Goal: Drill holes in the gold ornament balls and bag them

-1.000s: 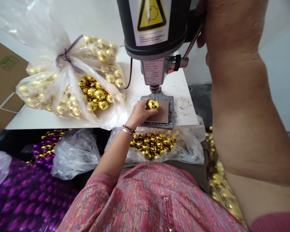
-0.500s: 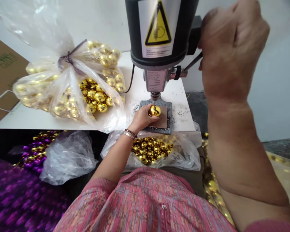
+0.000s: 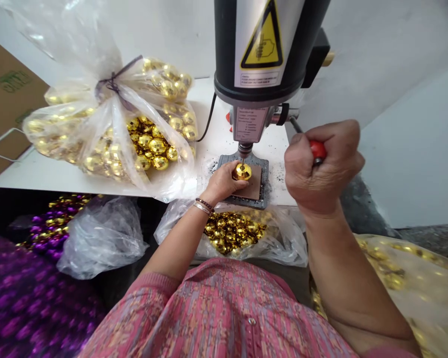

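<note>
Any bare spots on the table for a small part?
Bare table: front-left strip between bag and edge; narrow gap between bag and drill base. Shavings lie either side of the base. Crowded: the base, with left hand and ball under the bit.

Ball (image 3: pixel 243 171) — glossy, metallic-looking facets; board (image 3: pixel 254 187) — matt; tied bag (image 3: pixel 120 132) crinkled, shiny plastic.

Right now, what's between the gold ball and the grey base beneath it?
A flat brown board lies between the gold ball and grey base, in the head view.
</note>
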`<state>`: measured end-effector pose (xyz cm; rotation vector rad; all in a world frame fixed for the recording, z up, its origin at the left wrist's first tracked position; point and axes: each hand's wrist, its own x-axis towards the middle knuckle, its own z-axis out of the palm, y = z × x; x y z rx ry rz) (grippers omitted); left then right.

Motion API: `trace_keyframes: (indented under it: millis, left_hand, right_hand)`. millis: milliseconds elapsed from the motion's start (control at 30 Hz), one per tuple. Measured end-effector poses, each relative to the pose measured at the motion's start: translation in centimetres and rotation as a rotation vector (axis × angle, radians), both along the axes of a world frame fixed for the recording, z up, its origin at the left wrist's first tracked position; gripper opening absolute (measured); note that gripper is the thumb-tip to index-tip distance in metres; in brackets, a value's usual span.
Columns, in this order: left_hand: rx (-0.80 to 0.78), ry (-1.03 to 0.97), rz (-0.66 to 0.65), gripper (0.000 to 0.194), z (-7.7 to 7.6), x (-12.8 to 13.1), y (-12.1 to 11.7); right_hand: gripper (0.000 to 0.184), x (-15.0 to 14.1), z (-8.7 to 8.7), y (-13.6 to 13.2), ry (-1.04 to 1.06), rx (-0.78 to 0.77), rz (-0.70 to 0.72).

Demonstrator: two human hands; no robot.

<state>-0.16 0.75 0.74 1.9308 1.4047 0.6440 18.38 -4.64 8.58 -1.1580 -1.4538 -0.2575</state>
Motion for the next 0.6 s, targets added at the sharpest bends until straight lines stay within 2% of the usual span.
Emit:
trace_keyframes:
  millis: [133, 333, 467, 533, 600]
  left_hand:
    - [0.017, -0.017, 0.014, 0.049, -0.4, 0.0, 0.0]
    - [0.009, -0.004, 0.026, 0.055, -0.5, 0.0, -0.1]
    - [-0.002, 0.006, 0.011, 0.047, -0.2, 0.0, -0.2]
    - [-0.004, 0.005, 0.015, 0.044, -0.1, 0.0, -0.3]
    - [-0.011, -0.005, 0.025, 0.041, 0.0, 0.1, -0.4]
  right_hand:
    - [0.034, -0.3, -1.1, 0.3, 0.017, 0.031, -0.036]
    - [0.023, -0.7, -2.9, 0.9, 0.035, 0.182, -0.052]
    - [0.021, -0.8, -4.3, 0.9, -0.022, 0.229, -0.030]
    - [0.023, -0.8, -4.1, 0.9, -0.027, 0.231, -0.025]
    - [0.027, -0.8, -2.5, 1.3, -0.005, 0.222, -0.044]
